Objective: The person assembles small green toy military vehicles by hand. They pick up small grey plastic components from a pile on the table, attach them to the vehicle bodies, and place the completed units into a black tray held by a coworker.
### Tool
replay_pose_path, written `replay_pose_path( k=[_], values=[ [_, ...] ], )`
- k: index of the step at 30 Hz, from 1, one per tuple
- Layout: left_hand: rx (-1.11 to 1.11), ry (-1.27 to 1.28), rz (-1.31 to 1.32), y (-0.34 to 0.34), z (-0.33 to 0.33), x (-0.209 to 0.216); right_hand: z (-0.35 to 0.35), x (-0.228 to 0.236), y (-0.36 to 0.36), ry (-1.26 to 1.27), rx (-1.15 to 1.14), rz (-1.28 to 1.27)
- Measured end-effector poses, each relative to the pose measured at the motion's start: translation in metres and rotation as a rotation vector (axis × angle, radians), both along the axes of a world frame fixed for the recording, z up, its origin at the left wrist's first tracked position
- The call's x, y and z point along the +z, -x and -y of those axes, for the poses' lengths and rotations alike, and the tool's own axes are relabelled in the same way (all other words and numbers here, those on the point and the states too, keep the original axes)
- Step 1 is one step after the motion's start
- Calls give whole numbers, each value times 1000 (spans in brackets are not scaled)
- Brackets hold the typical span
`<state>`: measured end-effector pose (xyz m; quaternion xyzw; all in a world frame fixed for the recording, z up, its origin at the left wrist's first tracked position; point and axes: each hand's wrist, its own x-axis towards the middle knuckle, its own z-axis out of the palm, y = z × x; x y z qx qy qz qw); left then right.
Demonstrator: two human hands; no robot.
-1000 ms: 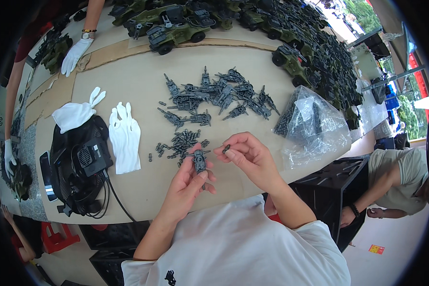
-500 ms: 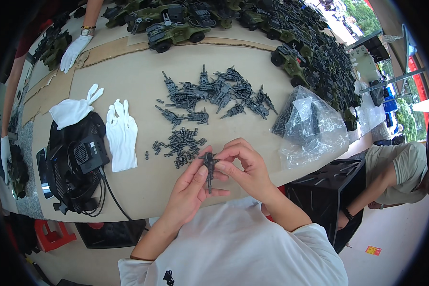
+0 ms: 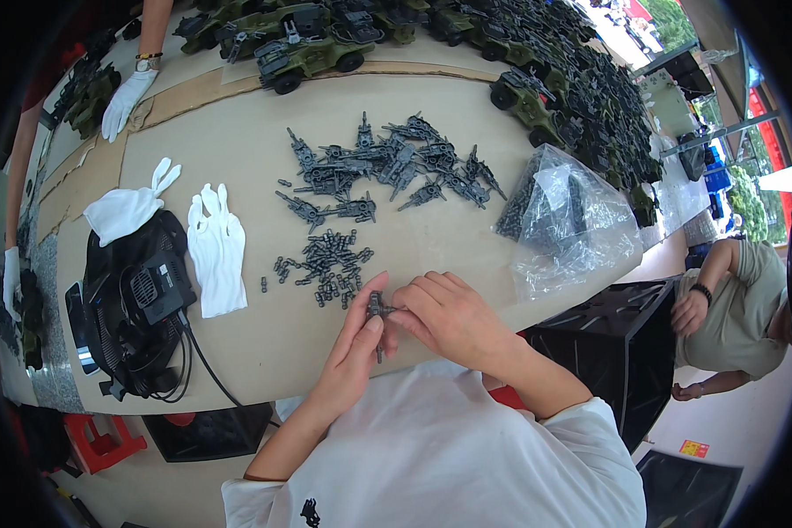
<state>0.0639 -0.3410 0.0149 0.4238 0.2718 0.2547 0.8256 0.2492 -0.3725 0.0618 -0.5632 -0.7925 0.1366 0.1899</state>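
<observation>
Near the table's front edge, my left hand point(image 3: 350, 354) pinches a dark grey toy gun point(image 3: 376, 306) between thumb and fingers, its barrel pointing down toward me. My right hand point(image 3: 453, 319) has its fingertips closed at the gun's right side; whether they hold a small part there is hidden. Just beyond lies a heap of small dark pegs point(image 3: 330, 261). Farther out is a loose pile of similar toy guns point(image 3: 400, 163).
A clear plastic bag point(image 3: 568, 224) of dark parts lies right. White gloves point(image 3: 217, 251) and a black mesh bag with a device point(image 3: 158, 286) sit left. Green toy vehicles point(image 3: 312, 57) crowd the far side. Gloved co-worker's hand point(image 3: 128, 104) is far left; another person point(image 3: 730, 304) is right.
My right hand has turned more over the toy gun, its fingers curling down. The person at right has lifted an arm from the black crate. The view has shifted slightly.
</observation>
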Motion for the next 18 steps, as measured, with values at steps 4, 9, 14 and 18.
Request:
replay_pose_path(
  k=[4, 9, 14, 18],
  values=[
    [-6, 42, -6, -3, 5, -4, 8, -6, 3, 40, -16, -86],
    [36, 88, 41, -5, 11, -14, 13, -11, 6, 124, -40, -161],
    [-12, 95, 16, -6, 13, -17, 21, -14, 14, 132, -105, -134],
    [5, 81, -7, -7, 20, -26, 29, -14, 21, 217, -172, -152]
  ],
)
